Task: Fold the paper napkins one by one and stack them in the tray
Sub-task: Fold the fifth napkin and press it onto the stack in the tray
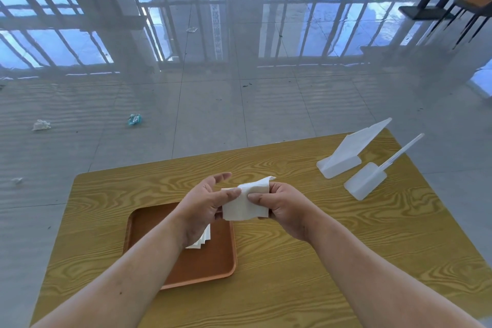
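Note:
A white paper napkin (243,205) is held in the air above the table, folded into a rough square. My right hand (283,206) pinches its right side between thumb and fingers. My left hand (205,204) touches its left edge with the thumb, the other fingers spread apart. Below my left wrist, a brown tray (213,266) lies on the table. A small stack of folded napkins (203,238) rests in the tray, partly hidden by my left wrist.
The yellow wood-grain table (306,274) ends at its far edge just beyond my hands. Two white plastic holders (343,161) (366,181) stand at the back right. Crumpled litter (134,119) lies on the shiny tiled floor beyond.

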Demonstrator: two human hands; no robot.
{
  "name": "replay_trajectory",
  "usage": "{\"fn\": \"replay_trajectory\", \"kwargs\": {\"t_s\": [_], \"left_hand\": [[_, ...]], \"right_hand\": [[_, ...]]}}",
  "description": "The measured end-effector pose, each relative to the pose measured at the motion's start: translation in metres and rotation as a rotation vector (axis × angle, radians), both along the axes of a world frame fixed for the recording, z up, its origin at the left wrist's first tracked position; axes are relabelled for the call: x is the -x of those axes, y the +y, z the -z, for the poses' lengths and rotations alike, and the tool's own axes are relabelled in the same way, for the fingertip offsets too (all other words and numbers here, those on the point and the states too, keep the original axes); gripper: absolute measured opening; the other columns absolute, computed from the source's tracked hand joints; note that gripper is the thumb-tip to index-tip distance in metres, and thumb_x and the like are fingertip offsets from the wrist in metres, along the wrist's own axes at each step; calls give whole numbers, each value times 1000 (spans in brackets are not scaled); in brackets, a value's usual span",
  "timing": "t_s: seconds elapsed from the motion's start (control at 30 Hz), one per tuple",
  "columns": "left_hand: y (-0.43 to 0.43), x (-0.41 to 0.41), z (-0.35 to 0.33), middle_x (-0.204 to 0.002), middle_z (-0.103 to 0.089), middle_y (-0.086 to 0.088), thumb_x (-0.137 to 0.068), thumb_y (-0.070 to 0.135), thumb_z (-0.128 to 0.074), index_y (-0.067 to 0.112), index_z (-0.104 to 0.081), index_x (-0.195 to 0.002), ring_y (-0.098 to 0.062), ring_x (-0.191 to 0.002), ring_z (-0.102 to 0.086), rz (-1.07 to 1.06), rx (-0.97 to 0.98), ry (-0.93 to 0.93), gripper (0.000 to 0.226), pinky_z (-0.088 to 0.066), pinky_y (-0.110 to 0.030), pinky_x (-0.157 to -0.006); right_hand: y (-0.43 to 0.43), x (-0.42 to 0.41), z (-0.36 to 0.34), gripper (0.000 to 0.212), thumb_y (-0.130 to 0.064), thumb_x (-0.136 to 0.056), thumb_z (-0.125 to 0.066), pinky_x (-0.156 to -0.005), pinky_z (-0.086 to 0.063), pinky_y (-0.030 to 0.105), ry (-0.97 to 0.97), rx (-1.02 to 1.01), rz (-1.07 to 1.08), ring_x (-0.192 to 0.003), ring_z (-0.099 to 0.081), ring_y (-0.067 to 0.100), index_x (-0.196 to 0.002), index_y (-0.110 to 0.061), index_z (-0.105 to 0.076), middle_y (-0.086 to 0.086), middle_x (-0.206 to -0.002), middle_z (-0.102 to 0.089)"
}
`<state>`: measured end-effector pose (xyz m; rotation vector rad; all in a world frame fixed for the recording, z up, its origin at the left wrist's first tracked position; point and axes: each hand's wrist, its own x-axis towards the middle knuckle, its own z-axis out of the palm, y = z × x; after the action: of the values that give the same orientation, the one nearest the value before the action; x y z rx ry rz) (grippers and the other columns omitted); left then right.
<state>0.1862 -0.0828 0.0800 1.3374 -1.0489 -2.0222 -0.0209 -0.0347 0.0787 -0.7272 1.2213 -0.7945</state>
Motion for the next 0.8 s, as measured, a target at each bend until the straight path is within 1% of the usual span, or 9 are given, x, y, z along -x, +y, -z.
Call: {"fn": "replay_trajectory", "kwargs": {"t_s": [0.17, 0.27, 0.33, 0.43, 0.5, 0.57, 0.67, 0.73, 0.8], "left_hand": [[-5, -2, 2, -104, -82, -13, -89, 8, -80, 21, -61, -132, -19, -91, -78, -17, 71, -26, 48, -61, -31, -69], [-8, -3, -1, -100, -83, -11, -90, 8, -80, 21, -63, -130, -20, -90, -79, 5, 115, -56, 46, -62, -30, -67], [-11, -4, -2, -99, -83, -11, -90, 9, -81, 20, -65, -130, -23, -93, -80, 22, 165, -106, 44, -64, -32, -70], [-15, -6, -2, -92, -83, -8, -88, 12, -84, 20, -75, -113, -31, -92, -79, 49, 299, -269, 28, -67, -45, -76], [-16, -9, 0, -87, -82, -1, -88, 19, -84, 28, -79, -95, -25, -87, -77, 90, 428, -399, 12, -65, -48, -77], [-16, -10, 2, -87, -78, 10, -88, 29, -83, 36, -78, -85, -11, -84, -71, 147, 582, -547, 9, -62, -39, -74], [-17, -12, 3, -104, -69, 21, -88, 37, -81, 37, -76, -83, 1, -105, -59, 167, 756, -677, 7, -45, -24, -85], [-17, -12, 4, -117, -70, 18, -87, 35, -83, 31, -76, -93, -3, -112, -62, 117, 594, -497, 10, -48, -24, -90], [-17, -12, 3, -116, -77, 0, -83, 32, -88, 20, -74, -110, -23, -108, -73, 90, 286, -219, 33, -58, -37, -90]], "right_hand": [[-3, -4, -2, 46, -9, -95, -73, -94, -59, 37, 144, 97, 100, -105, -74, 24, -138, -11, -56, 12, -114, -78], [-5, -4, 1, 89, -4, -94, -72, -102, -57, 43, 164, 154, 168, -108, -74, 26, -161, -31, -20, 12, -106, -79], [-6, -4, 4, 93, -7, -95, -72, -98, -59, 40, 224, 184, 144, -101, -75, 22, -164, -32, -15, 6, -96, -80], [-7, -3, 4, 70, -13, -95, -72, -83, -59, 30, 392, 218, 72, -84, -73, 7, -155, -28, -41, -12, -77, -76], [-7, -1, 3, 31, -17, -95, -71, -81, -62, 43, 529, 239, 47, -81, -73, 15, -124, -27, -69, -8, -81, -77], [-6, 0, 3, 10, -23, -95, -69, -74, -59, 43, 618, 257, 18, -78, -67, 17, -96, -31, -73, -6, -86, -74], [-5, -1, 4, 11, -32, -93, -70, -93, -40, 29, 798, 329, -32, -111, -51, 9, -83, -38, -69, -16, -108, -63], [-8, 2, 1, 8, -29, -93, -72, -97, -46, 35, 634, 274, 8, -113, -58, 18, -85, -27, -73, -12, -111, -69], [-11, 3, -1, 10, -20, -96, -72, -94, -54, 44, 285, 163, 84, -97, -67, 26, -90, -12, -73, 1, -100, -75]]}}
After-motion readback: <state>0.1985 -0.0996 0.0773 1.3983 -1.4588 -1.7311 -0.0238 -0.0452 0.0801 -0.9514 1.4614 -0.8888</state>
